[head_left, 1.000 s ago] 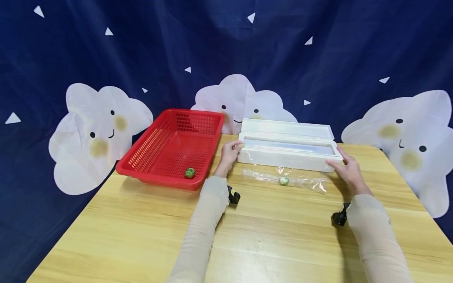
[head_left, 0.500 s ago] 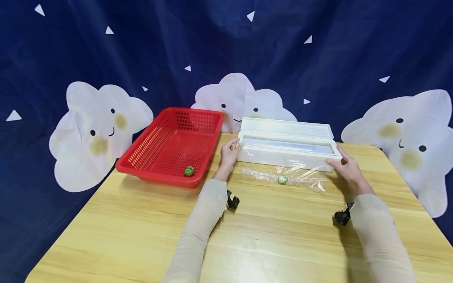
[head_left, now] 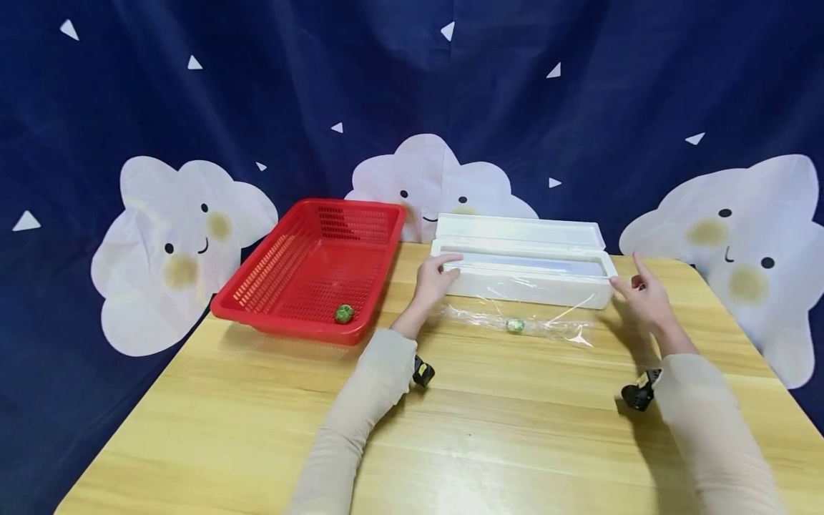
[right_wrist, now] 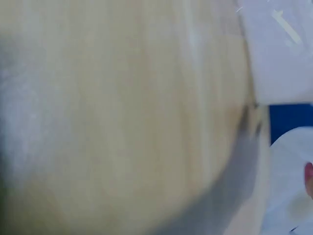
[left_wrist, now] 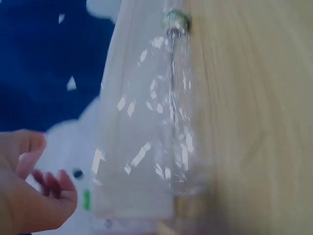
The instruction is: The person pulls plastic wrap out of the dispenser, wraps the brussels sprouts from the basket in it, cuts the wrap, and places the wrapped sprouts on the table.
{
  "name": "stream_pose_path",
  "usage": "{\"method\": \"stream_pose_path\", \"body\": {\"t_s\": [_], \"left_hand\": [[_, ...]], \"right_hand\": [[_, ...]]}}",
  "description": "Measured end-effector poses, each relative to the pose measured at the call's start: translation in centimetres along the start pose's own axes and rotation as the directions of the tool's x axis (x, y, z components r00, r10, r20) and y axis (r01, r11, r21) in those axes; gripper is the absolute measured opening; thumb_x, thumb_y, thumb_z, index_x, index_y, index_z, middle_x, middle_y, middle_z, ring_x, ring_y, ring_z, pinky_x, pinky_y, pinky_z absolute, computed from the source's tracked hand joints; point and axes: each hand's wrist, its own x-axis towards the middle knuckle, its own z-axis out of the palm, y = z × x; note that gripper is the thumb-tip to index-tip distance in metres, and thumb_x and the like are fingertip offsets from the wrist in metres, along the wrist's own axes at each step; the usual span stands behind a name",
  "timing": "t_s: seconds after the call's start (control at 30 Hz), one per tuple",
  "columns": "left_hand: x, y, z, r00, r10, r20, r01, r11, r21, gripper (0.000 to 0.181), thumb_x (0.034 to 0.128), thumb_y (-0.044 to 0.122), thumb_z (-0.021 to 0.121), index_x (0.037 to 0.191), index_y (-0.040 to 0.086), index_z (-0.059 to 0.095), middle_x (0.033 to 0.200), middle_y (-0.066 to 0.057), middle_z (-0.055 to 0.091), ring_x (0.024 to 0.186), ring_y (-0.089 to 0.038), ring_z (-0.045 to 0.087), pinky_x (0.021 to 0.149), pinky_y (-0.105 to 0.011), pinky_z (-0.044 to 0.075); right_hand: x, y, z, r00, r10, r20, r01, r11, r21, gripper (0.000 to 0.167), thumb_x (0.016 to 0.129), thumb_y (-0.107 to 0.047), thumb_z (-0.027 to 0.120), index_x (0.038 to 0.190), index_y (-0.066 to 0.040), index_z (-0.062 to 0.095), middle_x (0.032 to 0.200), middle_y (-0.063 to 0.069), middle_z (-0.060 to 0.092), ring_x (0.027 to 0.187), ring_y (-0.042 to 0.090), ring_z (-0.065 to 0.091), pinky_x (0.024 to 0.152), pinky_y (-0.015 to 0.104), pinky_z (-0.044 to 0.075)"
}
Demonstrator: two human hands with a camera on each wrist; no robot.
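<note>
A long white cling film dispenser point(head_left: 528, 286) lies on the table with its lid point(head_left: 521, 230) raised. Clear film point(head_left: 553, 327) hangs from its front and spreads on the table. Under or in that film sits a small green ball-shaped vegetable, like a Brussels sprout point(head_left: 516, 325); I cannot tell which. My left hand point(head_left: 433, 282) is at the dispenser's left end, thumb and fingers apart, nothing seen between them. By the right front corner is my right hand point(head_left: 646, 297), index finger raised, thumb near the corner. In the right wrist view only a fingertip point(right_wrist: 309, 178) shows.
A red plastic basket point(head_left: 222, 304) stands left of the dispenser. Inside it lies another green sprout point(head_left: 344, 313). The wooden table point(head_left: 489, 443) extends toward me. A dark blue cloth point(head_left: 290, 86) with clouds hangs behind.
Both hands have let go of the dispenser's ends. The left hand has moved slightly right, along the front edge. The right hand has drawn back and its index finger has lifted.
</note>
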Motion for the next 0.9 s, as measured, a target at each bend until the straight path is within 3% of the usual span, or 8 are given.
{"method": "stream_pose_path", "body": {"t_s": [0.1,0.2,0.33,0.47,0.57,0.67,0.8,0.9], "left_hand": [[-0.8,1.2,0.8,0.982,0.068,0.177,-0.093,0.987,0.135,0.031,0.0791,0.003,0.064,0.109,0.009,0.067,0.078,-0.004,0.048,0.07,-0.012,0.038,0.062,-0.021,0.033],[-1.7,2.0,2.1,0.939,0.113,0.325,-0.207,0.94,0.272,0.034,0.0806,0.007,0.065,0.114,0.015,0.065,0.092,-0.009,0.056,0.081,-0.016,0.046,0.071,-0.023,0.04],[-3.0,2.0,4.0,0.876,0.124,0.467,-0.36,0.811,0.46,0.033,0.0819,0.013,0.066,0.115,0.018,0.064,0.098,-0.005,0.053,0.091,-0.017,0.047,0.076,-0.022,0.041],[-3.9,1.2,5.0,0.816,0.118,0.566,-0.489,0.664,0.565,0.029,0.0828,0.015,0.064,0.112,0.012,0.065,0.09,-0.001,0.042,0.082,-0.014,0.04,0.063,-0.018,0.038],[-4.3,0.9,5.4,0.786,0.102,0.61,-0.538,0.598,0.594,0.028,0.0844,0.017,0.062,0.111,0.011,0.066,0.092,-0.002,0.042,0.083,-0.013,0.04,0.06,-0.015,0.039],[-4.5,1.0,6.0,0.776,0.095,0.624,-0.556,0.571,0.604,0.029,0.086,0.018,0.06,0.114,0.016,0.064,0.095,-0.002,0.045,0.084,-0.012,0.04,0.057,-0.014,0.039],[-4.7,1.1,6.6,0.779,0.076,0.623,-0.541,0.584,0.605,0.03,0.0873,0.019,0.058,0.117,0.02,0.062,0.092,0.0,0.045,0.08,-0.01,0.037,0.053,-0.013,0.035],[-4.4,1.1,6.6,0.786,0.042,0.617,-0.52,0.584,0.623,0.03,0.087,0.02,0.059,0.117,0.022,0.062,0.093,0.0,0.047,0.081,-0.01,0.039,0.054,-0.015,0.036]], "right_hand": [[0.3,-1.6,0.1,0.987,-0.099,-0.127,0.089,0.992,-0.086,0.067,0.086,-0.02,0.062,0.141,-0.002,0.029,0.08,0.01,0.038,0.07,0.004,0.029,0.068,0.021,0.024],[0.2,-3.5,1.1,0.954,-0.245,-0.171,0.217,0.962,-0.164,0.063,0.079,-0.014,0.069,0.133,0.004,0.041,0.08,0.017,0.045,0.075,0.014,0.034,0.073,0.032,0.022],[-1.3,-6.2,3.2,0.924,-0.379,0.047,0.378,0.891,-0.252,0.046,0.076,-0.012,0.071,0.116,0.007,0.057,0.084,0.021,0.054,0.079,0.032,0.046,0.074,0.043,0.034],[-3.2,-8.6,6.0,0.867,-0.382,0.321,0.472,0.835,-0.281,0.028,0.077,-0.012,0.071,0.1,0.003,0.066,0.09,0.015,0.06,0.081,0.03,0.056,0.07,0.044,0.046],[-4.1,-9.6,7.9,0.826,-0.379,0.417,0.515,0.807,-0.288,0.025,0.076,-0.009,0.071,0.098,0.001,0.067,0.09,0.013,0.061,0.083,0.03,0.057,0.069,0.044,0.048],[-4.7,-9.7,9.0,0.804,-0.399,0.441,0.554,0.772,-0.312,0.026,0.072,-0.003,0.073,0.098,0.0,0.067,0.091,0.014,0.062,0.084,0.033,0.058,0.066,0.045,0.048],[-4.8,-9.2,9.7,0.785,-0.431,0.444,0.592,0.734,-0.334,0.027,0.068,0.002,0.073,0.095,-0.002,0.068,0.093,0.014,0.063,0.086,0.035,0.058,0.068,0.046,0.048],[-4.6,-9.2,10.2,0.785,-0.431,0.445,0.591,0.737,-0.328,0.025,0.068,-0.001,0.075,0.092,-0.002,0.068,0.093,0.013,0.063,0.086,0.034,0.059,0.07,0.046,0.049]]}}
